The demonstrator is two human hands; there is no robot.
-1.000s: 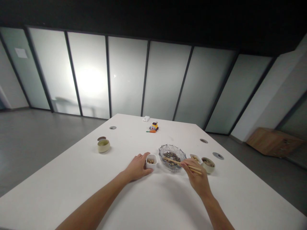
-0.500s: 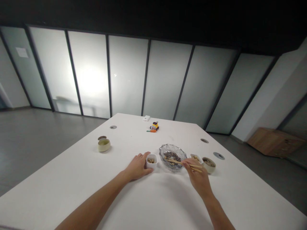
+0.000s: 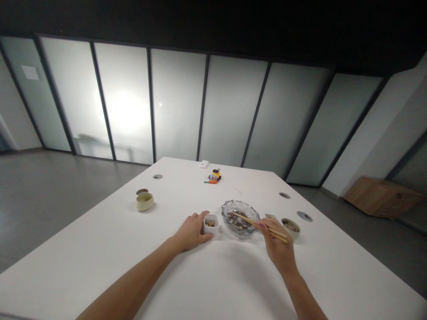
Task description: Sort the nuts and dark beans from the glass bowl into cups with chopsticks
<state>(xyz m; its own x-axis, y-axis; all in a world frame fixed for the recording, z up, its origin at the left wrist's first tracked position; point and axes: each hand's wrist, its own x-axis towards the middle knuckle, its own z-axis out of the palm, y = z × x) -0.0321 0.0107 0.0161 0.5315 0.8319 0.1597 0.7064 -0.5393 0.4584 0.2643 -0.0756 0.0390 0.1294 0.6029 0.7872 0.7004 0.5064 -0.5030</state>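
My right hand (image 3: 278,247) is closed round a pair of wooden chopsticks (image 3: 258,226). Their tips reach into a clear glass bowl (image 3: 240,218) of dark seeds in the middle of the white table (image 3: 100,258). My left hand (image 3: 191,232) rests on the table, its fingers curled against the side of a small white square cup (image 3: 211,223) holding light nuts. Another white cup (image 3: 271,218) lies partly hidden behind my right hand, with a tan round bowl (image 3: 291,228) beside it.
A pale green bowl (image 3: 144,202) with a small lid behind it stands at the left of the table. A yellow toy (image 3: 214,176) and a white box (image 3: 203,165) sit near the far edge. Round cable ports (image 3: 304,216) dot the top. Frosted glass panels lie beyond.
The chopstick tips have swung slightly up and away inside the glass bowl, and my right hand has shifted a little right. My left hand has stayed on the white cup.
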